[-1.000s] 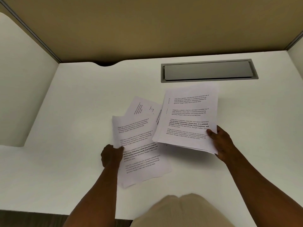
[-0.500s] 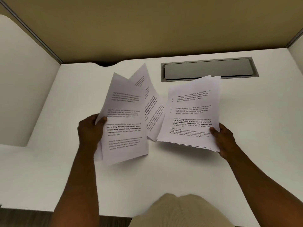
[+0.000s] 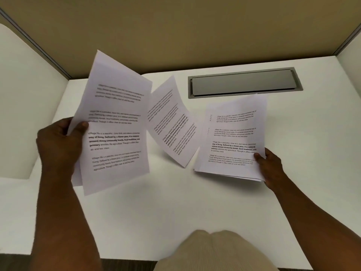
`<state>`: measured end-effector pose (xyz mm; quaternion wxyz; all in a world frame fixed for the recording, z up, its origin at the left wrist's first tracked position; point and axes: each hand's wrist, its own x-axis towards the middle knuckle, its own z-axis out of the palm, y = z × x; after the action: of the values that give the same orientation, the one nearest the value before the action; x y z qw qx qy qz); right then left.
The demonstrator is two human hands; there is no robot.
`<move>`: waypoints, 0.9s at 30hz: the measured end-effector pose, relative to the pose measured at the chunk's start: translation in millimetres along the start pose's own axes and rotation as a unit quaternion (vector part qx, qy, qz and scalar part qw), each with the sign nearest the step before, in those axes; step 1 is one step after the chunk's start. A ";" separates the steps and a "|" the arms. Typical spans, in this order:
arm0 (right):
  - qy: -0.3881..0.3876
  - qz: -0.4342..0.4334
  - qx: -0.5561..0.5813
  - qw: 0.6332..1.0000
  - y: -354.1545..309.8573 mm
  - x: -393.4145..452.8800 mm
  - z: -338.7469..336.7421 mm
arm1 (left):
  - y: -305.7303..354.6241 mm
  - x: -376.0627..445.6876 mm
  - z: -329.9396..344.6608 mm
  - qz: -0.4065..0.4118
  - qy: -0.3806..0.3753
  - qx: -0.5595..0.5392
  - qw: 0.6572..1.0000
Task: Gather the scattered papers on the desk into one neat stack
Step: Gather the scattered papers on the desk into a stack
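White paper in both hands, all of it up off the desk [image 3: 195,212]. The left hand [image 3: 58,141] pinches loose sheets [image 3: 117,133] at their left edge, thumb on the printed face and fingers behind. They fan apart, and one sheet [image 3: 172,122] swings out to the right, bowed and hanging free, so that pinch looks thin for what it carries. I cannot tell whether that sheet is truly caught in the pinch or only trailing behind the front page.

Over on the right, the right hand [image 3: 271,165] grips a thicker pile [image 3: 232,137] at its lower right corner, thumb on top. The pile lies nearly flat, low over the desk, its edges slightly stepped. That looks like the base everything will land on.

No paper shows lying flat on the desk, so the gathering looks nearly done. What's left, I'd judge, is bringing the left batch across onto the pile and squaring the edges. The risk is the swinging sheet slipping or folding under. A grey hatch [image 3: 244,82] sits at the back, clear of the work.
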<state>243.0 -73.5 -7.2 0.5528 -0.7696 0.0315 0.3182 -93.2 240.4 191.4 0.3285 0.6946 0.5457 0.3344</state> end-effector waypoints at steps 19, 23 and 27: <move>-0.208 0.013 0.132 0.969 -36.2 -23.2 23.3 | 9.4 -31.2 110.7 -0.219 -0.245 -0.277 0.903; -0.243 -0.002 0.104 0.965 -41.0 -32.0 26.7 | 0.4 -41.0 132.1 -0.241 -0.230 -0.252 0.908; -0.268 -0.024 0.077 0.960 -45.9 -41.8 27.6 | -2.8 -49.0 145.2 -0.254 -0.286 -0.275 0.882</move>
<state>215.6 -44.4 47.7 0.6059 -0.6116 -0.1117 0.4962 15.9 179.8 102.5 0.7220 0.4797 0.4713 0.1628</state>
